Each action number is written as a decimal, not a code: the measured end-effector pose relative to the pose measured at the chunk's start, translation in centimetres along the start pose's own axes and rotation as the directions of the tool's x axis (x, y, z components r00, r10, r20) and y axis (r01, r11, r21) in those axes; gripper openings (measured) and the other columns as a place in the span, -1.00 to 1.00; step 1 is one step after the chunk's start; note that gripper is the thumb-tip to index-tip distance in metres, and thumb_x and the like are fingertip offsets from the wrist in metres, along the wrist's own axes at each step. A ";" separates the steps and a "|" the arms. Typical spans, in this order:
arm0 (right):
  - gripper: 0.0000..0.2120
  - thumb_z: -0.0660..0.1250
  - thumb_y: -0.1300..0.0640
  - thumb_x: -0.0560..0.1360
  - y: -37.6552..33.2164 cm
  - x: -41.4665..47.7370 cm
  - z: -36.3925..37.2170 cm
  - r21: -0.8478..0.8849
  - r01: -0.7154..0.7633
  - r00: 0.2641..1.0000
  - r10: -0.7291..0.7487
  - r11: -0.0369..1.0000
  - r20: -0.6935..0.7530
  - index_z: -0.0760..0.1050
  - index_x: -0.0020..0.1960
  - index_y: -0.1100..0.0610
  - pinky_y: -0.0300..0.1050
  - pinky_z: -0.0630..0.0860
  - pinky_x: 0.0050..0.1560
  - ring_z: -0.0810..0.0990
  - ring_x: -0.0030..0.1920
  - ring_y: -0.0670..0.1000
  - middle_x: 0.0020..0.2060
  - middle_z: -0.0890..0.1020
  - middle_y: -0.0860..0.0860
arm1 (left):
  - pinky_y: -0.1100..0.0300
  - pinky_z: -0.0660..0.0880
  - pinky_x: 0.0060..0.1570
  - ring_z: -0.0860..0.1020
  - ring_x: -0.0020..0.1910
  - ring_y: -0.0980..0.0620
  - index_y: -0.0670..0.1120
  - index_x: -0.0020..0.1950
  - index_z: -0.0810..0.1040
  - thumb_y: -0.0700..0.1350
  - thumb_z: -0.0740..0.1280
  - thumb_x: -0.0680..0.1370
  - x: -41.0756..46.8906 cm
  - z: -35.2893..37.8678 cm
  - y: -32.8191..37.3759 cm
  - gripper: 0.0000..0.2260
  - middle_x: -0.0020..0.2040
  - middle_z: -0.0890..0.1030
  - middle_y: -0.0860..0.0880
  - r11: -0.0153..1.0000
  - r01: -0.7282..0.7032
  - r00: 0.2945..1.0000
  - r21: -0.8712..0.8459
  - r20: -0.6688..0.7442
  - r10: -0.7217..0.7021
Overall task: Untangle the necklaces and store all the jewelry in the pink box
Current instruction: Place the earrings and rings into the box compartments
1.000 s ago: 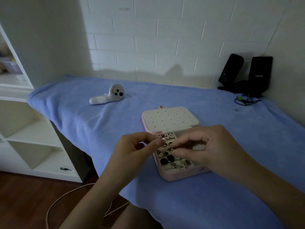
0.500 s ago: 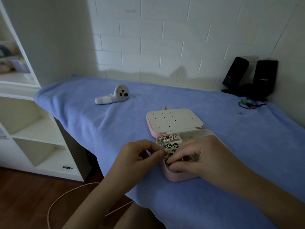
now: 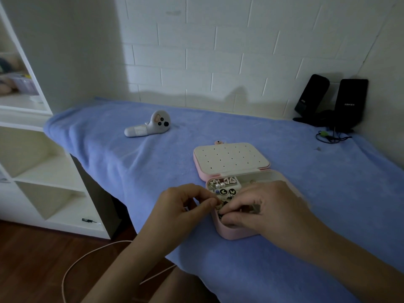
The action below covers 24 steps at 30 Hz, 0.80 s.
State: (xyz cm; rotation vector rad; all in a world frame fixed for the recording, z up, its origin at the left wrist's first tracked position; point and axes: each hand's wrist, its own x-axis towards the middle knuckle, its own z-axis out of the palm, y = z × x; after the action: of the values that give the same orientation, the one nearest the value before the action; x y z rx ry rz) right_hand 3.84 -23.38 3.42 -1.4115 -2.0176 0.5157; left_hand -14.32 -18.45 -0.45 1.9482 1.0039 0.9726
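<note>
**On the blue towel (image 3: 131, 167): pink box (image 3: 231, 234) open, both hands at its near end**

Near the towel's front edge, the pink box lies with its perforated lid (image 3: 229, 157) folded flat behind it. Earrings (image 3: 227, 191) occupy the rear-left compartment. The left hand (image 3: 181, 206) and right hand (image 3: 269, 206) meet over the near-left corner. Their fingers are curled, pinching a small jewelry piece (image 3: 219, 206) too small to identify. A white controller (image 3: 150, 125) lies far left. Two black speakers (image 3: 341, 101) stand far right.

Single view. The head camera, wide-angle, is worn by the person and faces forward and down over the blue-covered table (image 3: 354, 193) toward the brick wall (image 3: 218, 62). Range is close: the pink box (image 3: 231, 234) lies just below frame centre. Shelving (image 3: 43, 171) at 9 o'clock, speakers (image 3: 349, 103) at 2 o'clock.
</note>
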 end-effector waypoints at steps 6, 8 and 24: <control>-0.86 0.35 0.10 0.43 -0.1 0.0 -0.4 -0.092 0.099 0.986 -0.085 0.991 0.143 0.68 -0.10 -0.03 -0.47 0.36 -0.12 0.54 -0.16 -0.28 -0.31 0.59 -0.25 | 0.45 0.29 -0.42 0.41 -0.48 0.21 0.04 -0.15 0.67 -0.14 0.39 0.49 -0.1 0.0 -0.1 -0.90 -0.41 0.54 0.25 1.000 -0.007 1.000 0.002 -0.001 0.007; -0.82 0.31 0.10 0.43 -0.2 -0.1 -0.6 -0.103 0.088 0.985 -0.071 0.991 0.155 0.68 -0.07 -0.04 -0.46 0.36 -0.10 0.54 -0.14 -0.27 -0.28 0.60 -0.22 | 0.44 0.31 -0.41 0.43 -0.46 0.21 0.04 -0.14 0.68 -0.12 0.39 0.49 -0.1 0.0 -0.2 -0.91 -0.35 0.58 0.22 1.000 -0.011 1.000 0.010 0.001 0.011; -0.89 0.41 0.24 0.45 -0.2 0.6 -0.6 0.132 -0.086 0.994 0.075 0.987 0.082 0.63 -0.15 0.03 -0.38 0.47 -0.19 0.61 -0.21 -0.16 -0.26 0.66 -0.13 | 0.07 0.54 -0.23 0.58 -0.29 -0.02 0.10 -0.07 0.67 0.08 0.42 0.45 -0.3 -0.3 -0.6 -0.88 -0.25 0.65 0.07 0.997 -0.053 0.991 -0.049 0.121 0.059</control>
State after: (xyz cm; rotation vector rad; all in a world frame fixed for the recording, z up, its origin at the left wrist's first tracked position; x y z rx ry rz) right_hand 4.00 -22.87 4.17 -1.4137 -1.9508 0.7384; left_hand -14.82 -18.36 -0.88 1.9818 0.8550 0.8877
